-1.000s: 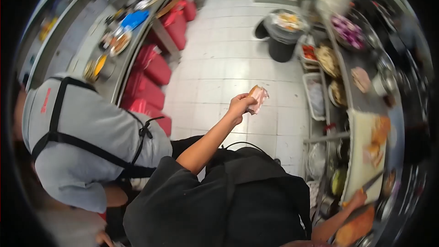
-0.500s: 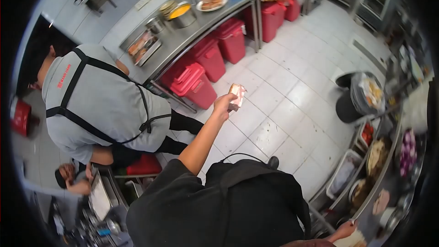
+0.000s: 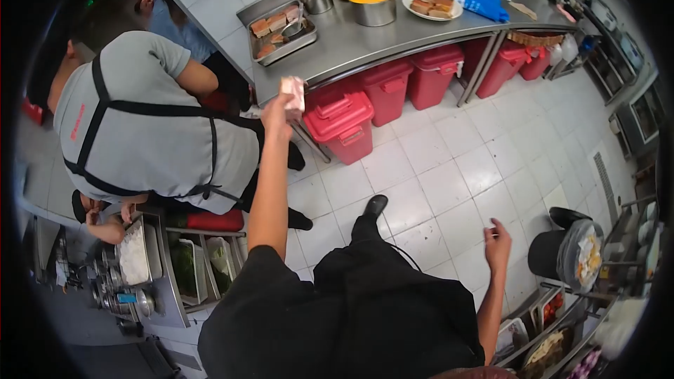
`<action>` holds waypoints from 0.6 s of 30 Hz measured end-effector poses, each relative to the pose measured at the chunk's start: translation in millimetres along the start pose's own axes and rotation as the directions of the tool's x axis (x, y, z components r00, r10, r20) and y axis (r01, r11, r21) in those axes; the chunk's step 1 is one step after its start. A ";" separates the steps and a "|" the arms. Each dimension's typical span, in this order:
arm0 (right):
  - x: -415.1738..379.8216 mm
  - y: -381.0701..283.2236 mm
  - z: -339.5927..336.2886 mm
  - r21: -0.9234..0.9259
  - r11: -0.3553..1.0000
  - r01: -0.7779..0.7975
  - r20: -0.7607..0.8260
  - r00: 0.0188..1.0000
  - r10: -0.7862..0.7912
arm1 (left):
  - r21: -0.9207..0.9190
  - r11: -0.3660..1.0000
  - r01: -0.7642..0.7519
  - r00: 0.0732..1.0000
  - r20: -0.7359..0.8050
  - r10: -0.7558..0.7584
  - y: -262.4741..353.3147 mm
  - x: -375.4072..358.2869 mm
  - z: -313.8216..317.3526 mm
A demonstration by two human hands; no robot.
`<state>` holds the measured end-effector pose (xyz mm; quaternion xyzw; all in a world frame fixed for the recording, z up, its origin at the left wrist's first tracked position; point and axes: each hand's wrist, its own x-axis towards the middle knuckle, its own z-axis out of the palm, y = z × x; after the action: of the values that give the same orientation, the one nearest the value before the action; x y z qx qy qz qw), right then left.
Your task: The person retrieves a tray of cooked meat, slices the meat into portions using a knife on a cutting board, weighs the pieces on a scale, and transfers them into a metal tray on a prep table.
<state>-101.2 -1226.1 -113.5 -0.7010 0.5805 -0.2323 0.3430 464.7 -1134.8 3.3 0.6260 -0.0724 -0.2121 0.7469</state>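
Observation:
My left hand reaches forward, closed on a block of pork belly, pink and white in layers. It is raised in front of the steel counter's near left corner, above a lidded red bin. On the counter, a metal tray holds several similar browned blocks and a ladle-like utensil. A steel pot of yellow-orange liquid stands to its right. My right hand hangs over the floor at my right side, fingers loosely bent and apart, with nothing visible in it.
A co-worker in a grey shirt bends over at my left, beside a prep station. More red bins stand under the counter. A plate of meat blocks sits further along. A black trash bin and ingredient containers are at right.
I have moved closer to the counter, with the view shifted. My left hand carries the pork belly toward the tray's end. My right hand has left the right-hand work surface and now hangs over the floor.

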 end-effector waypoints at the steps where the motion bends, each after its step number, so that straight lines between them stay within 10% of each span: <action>1: 7.8 0.4 24.9 -0.029 1.000 0.007 0.062 0.998 -0.005 | -0.047 0.999 -0.014 1.000 -0.008 0.013 6.6 25.8 -0.3; 12: -39.5 -2.3 149.5 -0.219 0.829 -0.515 0.308 0.769 0.560 | 0.098 0.986 -0.132 0.944 -0.292 0.155 48.8 319.1 12.8; 18: -56.4 50.7 161.5 0.082 0.720 -0.690 0.216 0.717 0.663 | 0.769 0.619 0.159 0.835 -0.439 0.332 65.7 372.1 26.3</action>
<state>-29.8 -1141.6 -253.6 -0.4277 0.7449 -0.0740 0.5067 804.4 -1302.0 13.6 0.9148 0.0256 0.0650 0.3979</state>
